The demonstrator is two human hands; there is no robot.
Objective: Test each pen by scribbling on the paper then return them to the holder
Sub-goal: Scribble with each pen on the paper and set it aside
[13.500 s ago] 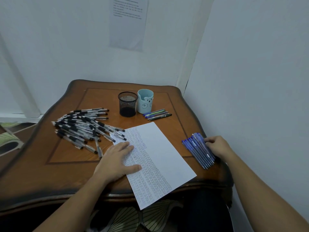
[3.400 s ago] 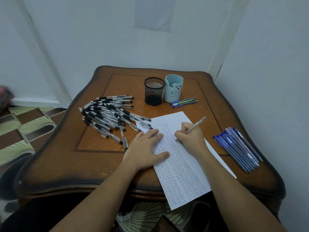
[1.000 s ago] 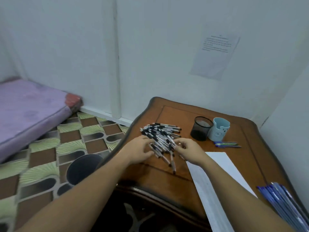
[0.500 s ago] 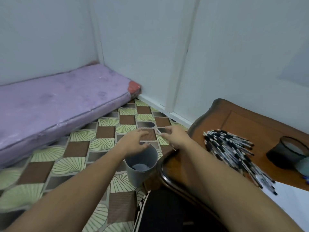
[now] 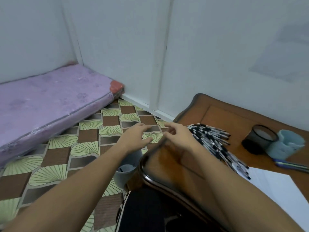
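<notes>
Left hand: the left hand [image 5: 135, 138] is open with the fingers spread. It holds nothing and hangs above a grey round cup [image 5: 128, 164] that stands on the floor, touching or almost touching the left corner of the table.
Right hand: the right hand [image 5: 179, 137] is just to the right of it, over the left edge of the table, with the fingers loosely bent. This part is blurred, so I cannot tell if it pinches a pen.
Pens: many black-and-white plastic ballpoint pens [image 5: 215, 139] lie in a loose pile on the left part of the table, just beside the right hand.
Handling: one pen is probably light, stiff and smooth, so it rolls easily. It seems best to pinch it at the middle of the barrel and lift it clear of the others.
Holders: a black round mesh holder [image 5: 259, 139] and a light blue plastic cup holder [image 5: 286, 144] stand together on the far right. A few coloured pens [image 5: 292, 164] lie near them.
Paper: a white sheet of paper [image 5: 275, 190] lies flat at the near right.
Surface: a brown polished wooden table [image 5: 225, 114] with a raised curved rim.
Room: pale walls, a floor [image 5: 83, 148] with brown and green pattern, and a purple mattress [image 5: 50, 97] at the far left.
</notes>
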